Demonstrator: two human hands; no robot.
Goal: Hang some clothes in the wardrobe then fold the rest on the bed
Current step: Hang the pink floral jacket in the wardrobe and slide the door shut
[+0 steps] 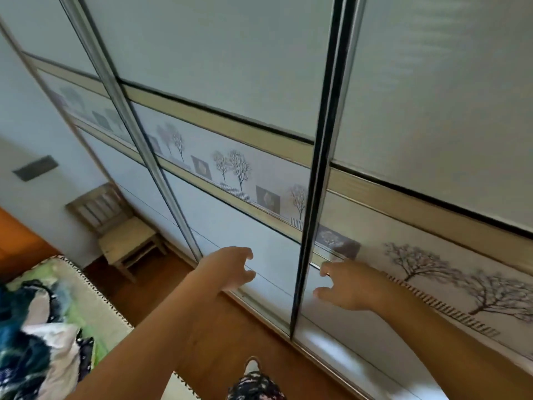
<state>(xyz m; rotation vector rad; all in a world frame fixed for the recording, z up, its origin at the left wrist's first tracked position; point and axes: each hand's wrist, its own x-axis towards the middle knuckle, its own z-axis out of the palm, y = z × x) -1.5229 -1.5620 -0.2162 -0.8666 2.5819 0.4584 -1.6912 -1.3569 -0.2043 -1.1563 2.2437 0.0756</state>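
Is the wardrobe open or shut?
Shut. The wardrobe doors meet at the dark metal edge, with no inside showing. The left hand and right hand hold nothing.

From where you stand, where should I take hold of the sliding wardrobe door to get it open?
Probably its dark upright edge rail, low down between the left hand and right hand. The panels look flat, with no knob in view, so that rail is the only hold. Come from the front and hook onto its side; which way it slides I cannot tell.
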